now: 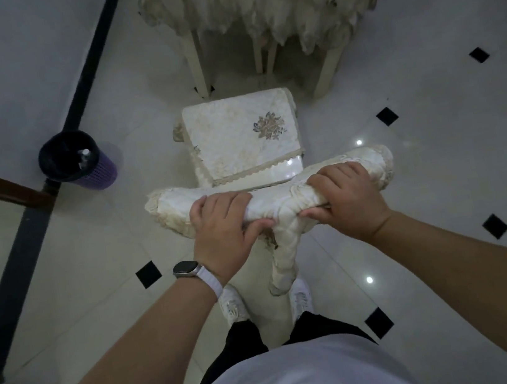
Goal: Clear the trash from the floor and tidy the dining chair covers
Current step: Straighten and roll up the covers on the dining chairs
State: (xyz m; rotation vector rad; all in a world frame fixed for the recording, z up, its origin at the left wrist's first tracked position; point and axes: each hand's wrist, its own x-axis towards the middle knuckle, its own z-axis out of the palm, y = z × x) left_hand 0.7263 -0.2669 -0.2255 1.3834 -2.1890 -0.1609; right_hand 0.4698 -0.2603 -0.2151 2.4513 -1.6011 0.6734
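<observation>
chair (pixel 243 141) ahead, bin (pixel 76 159) left, open floor (pixel 437 166) right

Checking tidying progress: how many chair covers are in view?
2: seat cover, lying flat; back cover, nearer, gripped by left hand and right hand. More may hide behind the tablecloth.

Backrest cover (pixel 279 199): cream quilted fabric, lace-frilled ends, bunched along top of chair back, lying roughly level; one strip hangs down at middle. Left hand (pixel 221 229) and right hand (pixel 347 198) grip it side by side.
Seat cover (pixel 238 138): cream, floral embroidery, scalloped near edge, lying flat on seat.
Trash (pixel 84 157): pale scrap, possibly wrapper, inside bin.
</observation>
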